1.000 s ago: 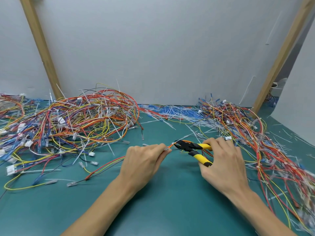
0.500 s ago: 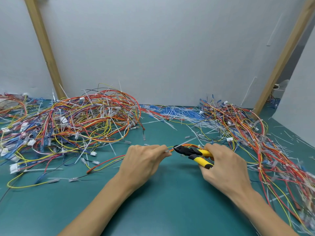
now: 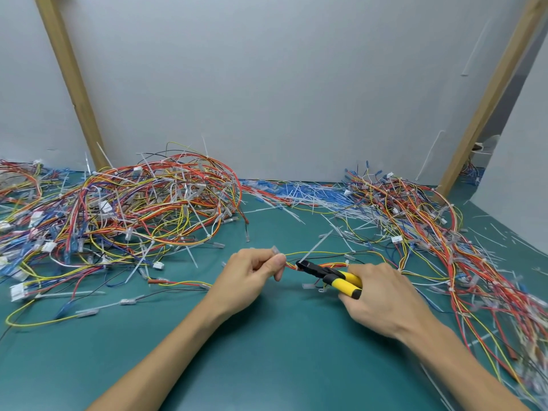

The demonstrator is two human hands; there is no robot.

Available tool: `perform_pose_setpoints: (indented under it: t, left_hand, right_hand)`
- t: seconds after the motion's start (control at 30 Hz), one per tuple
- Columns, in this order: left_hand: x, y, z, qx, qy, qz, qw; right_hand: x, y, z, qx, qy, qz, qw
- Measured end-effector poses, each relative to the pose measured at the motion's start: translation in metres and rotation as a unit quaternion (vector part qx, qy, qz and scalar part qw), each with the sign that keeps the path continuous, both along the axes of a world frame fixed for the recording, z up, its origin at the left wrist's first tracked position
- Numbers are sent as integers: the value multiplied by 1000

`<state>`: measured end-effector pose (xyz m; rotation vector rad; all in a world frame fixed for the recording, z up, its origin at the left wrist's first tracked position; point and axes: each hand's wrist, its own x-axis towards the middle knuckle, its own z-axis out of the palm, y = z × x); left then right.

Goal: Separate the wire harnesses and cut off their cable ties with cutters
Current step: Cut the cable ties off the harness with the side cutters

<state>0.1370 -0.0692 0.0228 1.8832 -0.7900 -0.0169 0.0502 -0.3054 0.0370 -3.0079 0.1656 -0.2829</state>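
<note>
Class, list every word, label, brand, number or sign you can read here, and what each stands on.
None can be read.
The cutters show no visible brand on their yellow handles.
The white connectors are too small and blurred to show markings.
The wall bears no sign.

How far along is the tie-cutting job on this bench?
Done: snipped ties litter the mat by the wall. In hand: the left hand pinches one harness while the right hand sets the cutters at its white tie. Left: the big left heap, bristling with uncut ties.
</note>
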Motion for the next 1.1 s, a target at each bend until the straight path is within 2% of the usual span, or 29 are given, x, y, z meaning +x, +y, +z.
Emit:
perform_pose_setpoints:
  t: [1.1]
  left_hand:
    - [9, 4, -5, 25, 44, -36, 998]
  right_hand:
    - [3, -5, -7, -31, -11, -3, 999]
